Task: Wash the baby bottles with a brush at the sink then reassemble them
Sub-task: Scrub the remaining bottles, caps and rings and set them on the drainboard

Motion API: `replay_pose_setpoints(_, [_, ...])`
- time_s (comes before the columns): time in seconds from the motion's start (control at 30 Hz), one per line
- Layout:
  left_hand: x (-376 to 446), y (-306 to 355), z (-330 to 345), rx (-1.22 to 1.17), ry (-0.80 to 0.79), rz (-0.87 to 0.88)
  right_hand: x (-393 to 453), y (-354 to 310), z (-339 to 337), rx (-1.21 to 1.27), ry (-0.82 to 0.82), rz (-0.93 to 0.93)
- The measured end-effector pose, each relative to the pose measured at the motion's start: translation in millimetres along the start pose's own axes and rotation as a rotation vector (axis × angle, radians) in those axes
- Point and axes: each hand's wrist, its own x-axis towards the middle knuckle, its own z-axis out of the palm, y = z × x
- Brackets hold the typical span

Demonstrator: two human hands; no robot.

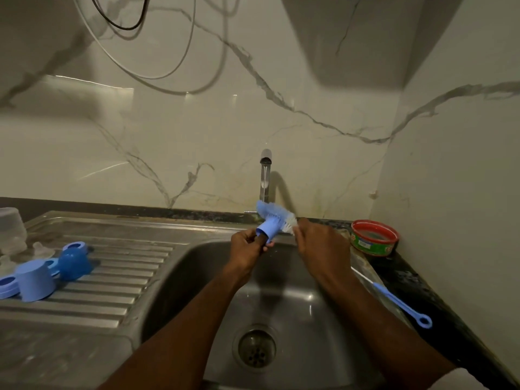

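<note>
My left hand [249, 243] grips a blue cap [266, 230]; my right hand [318, 240] pinches the brush [277, 213]. Other parts [42, 274] wait on the drainboard [135, 280], nothing reassembled yet.

Hands [284, 243] on brush [274, 218] above sink [197, 277]

A pale blue brush [270, 218] with white bristles is seen at the centre. At nine o'clock, light blue caps [35, 280] and a deeper blue cap [74, 263] are set on the grey, ridged steel drainboard [118, 294]. At three o'clock, a red-rimmed green tin [374, 237] and a blue thin brush [399, 302] are shown on the black speckled table [427, 294]. The wall [197, 122] is cream, veined grey.
</note>
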Motion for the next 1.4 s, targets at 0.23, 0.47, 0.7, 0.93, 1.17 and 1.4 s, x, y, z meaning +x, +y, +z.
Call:
replay_pose_setpoints(0.23, [0,-3,-3,0.110,-0.016,0.085,-5,0,0,0.045,0.000,-0.030])
replay_pose_setpoints(0.47, [-2,-3,-3,-0.010,-0.033,0.009,-16,-5,-1,0.113,-0.049,-0.108])
replay_pose_setpoints(0.7, [8,-11,-12,0.162,0.106,0.087,-18,-8,-2,0.177,-0.082,-0.095])
replay_pose_setpoints(0.93, [15,-15,-12,0.183,0.138,0.078,-12,-6,-3,0.143,-0.059,0.014])
replay_pose_setpoints(1.17, [17,-17,-12,0.191,0.176,0.013,-13,-5,1,0.147,-0.079,-0.039])
replay_pose_setpoints(1.4, [17,-12,-7,0.143,0.129,-0.054,-19,-4,-3,0.222,-0.119,-0.110])
